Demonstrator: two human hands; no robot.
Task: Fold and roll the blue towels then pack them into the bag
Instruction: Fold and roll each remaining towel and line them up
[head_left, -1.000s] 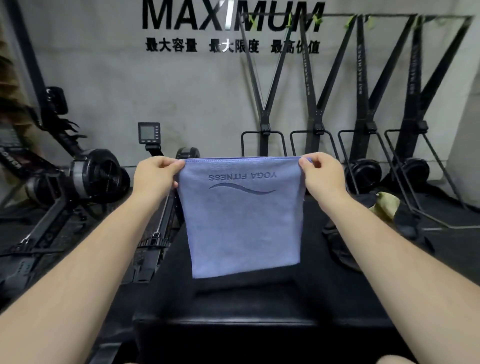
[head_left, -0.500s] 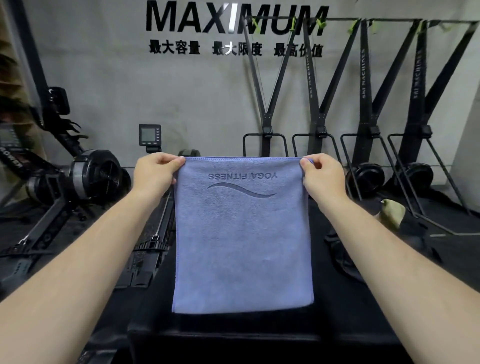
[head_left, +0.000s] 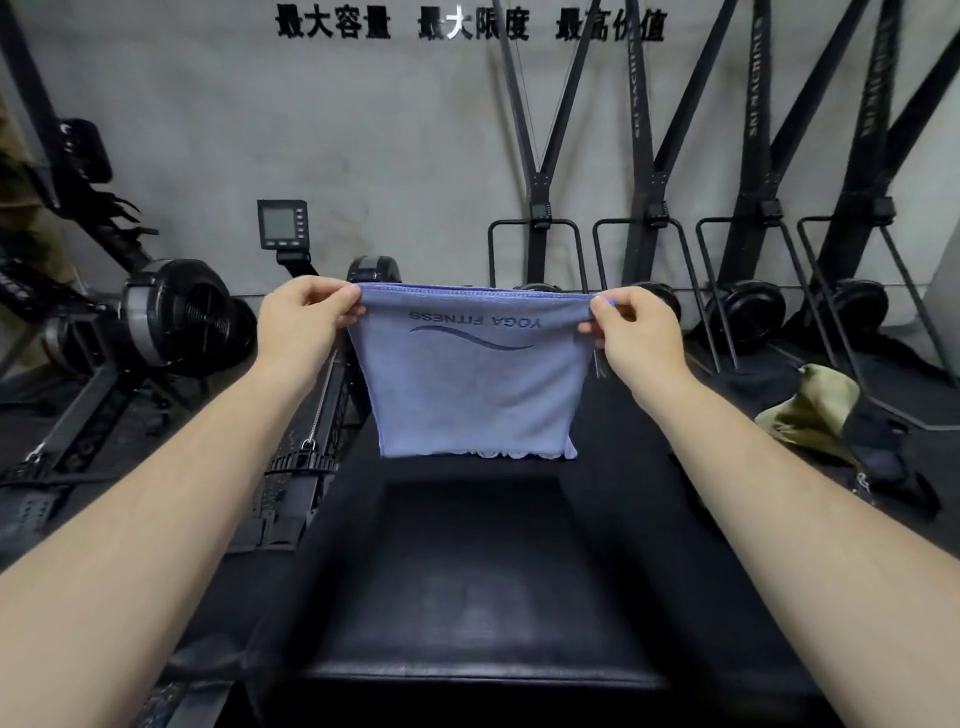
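blue towel held up by its two top corners over the black tabletop

the blue towel (head_left: 470, 384) hangs in the air, stretched level between the hands, its lower hem rippling just above the tabletop (head_left: 467, 571); it looks light, soft and limp, likely to sag or slip wherever it is not held, so the corners and the stitched top edge seem the surest places to grip; the left hand (head_left: 306, 317) pinches the left top corner, the right hand (head_left: 631, 332) pinches the right one, fingers curled round the cloth; off to the right lies an olive and black bag (head_left: 810, 415), well apart from the towel; rowing machines stand along the grey wall behind.
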